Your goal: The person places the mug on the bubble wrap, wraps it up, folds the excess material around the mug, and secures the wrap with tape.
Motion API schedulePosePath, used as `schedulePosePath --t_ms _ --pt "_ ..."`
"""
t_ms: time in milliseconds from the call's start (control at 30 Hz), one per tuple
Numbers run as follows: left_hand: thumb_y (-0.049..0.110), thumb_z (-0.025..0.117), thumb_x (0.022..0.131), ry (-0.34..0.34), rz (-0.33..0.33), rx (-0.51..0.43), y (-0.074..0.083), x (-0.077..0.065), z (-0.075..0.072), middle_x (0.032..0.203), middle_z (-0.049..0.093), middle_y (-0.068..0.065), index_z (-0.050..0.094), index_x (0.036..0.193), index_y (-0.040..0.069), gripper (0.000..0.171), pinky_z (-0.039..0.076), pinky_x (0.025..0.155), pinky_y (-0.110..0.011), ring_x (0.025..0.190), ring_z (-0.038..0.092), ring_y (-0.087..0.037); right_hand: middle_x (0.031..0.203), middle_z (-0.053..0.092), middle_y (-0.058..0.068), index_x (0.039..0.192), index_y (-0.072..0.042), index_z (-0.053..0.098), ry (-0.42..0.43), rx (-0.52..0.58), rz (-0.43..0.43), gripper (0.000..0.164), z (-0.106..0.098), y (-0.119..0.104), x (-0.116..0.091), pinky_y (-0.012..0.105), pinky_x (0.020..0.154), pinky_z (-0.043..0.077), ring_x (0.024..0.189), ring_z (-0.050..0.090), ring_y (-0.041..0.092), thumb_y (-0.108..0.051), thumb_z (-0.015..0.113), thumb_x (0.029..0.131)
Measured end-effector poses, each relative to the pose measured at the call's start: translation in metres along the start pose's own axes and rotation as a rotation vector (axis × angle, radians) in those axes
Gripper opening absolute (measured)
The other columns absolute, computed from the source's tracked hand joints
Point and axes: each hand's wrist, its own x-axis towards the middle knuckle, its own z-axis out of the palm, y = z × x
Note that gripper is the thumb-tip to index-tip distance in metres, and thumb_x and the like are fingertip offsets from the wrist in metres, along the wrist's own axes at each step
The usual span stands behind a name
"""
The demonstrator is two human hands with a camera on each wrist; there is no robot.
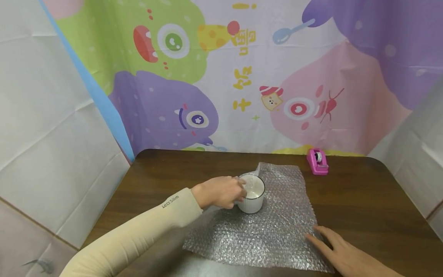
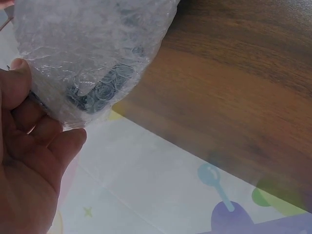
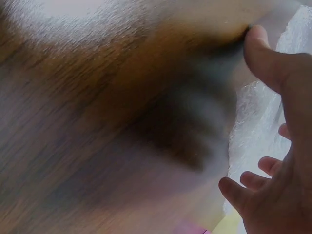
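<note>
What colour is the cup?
The cup is white with a dark rim, best seen in the head view.

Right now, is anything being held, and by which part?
The left hand pinches bubble wrap by its edge beside the ribbed white cup; whether it also grips the cup cannot be told. The right hand holds nothing.

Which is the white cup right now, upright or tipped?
Upright: in the head view, the white cup has its open mouth facing up and its wall below.
</note>
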Motion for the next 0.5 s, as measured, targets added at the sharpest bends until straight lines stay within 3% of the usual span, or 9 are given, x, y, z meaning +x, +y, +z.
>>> schedulePosePath --t_ms 333,500 --pt "0.020 0.064 0.100 -0.003 0.005 0.014 0.0004 0.0009 -0.0005 0.094 0.071 0.005 0.073 0.095 0.017 0.011 0.059 0.083 -0.031 0.090 0.068 -0.014 0.145 0.040 0.013 0.153 -0.018 0.043 0.045 -0.011 -0.079 0.083 0.0020 0.0075 0.0008 0.033 0.081 0.059 0.117 0.053 0.025 -0.060 0.071 0.087" --pt "0.020 0.065 0.100 -0.010 -0.011 0.000 0.0008 0.0011 -0.0003 0.094 0.071 0.005 0.073 0.095 0.018 0.010 0.059 0.083 -0.031 0.091 0.068 -0.014 0.144 0.045 0.014 0.150 -0.020 0.047 0.005 0.010 -0.086 0.073 -0.0023 0.0089 0.0033 0.034 0.082 0.060 0.115 0.056 0.026 -0.031 0.080 0.086"
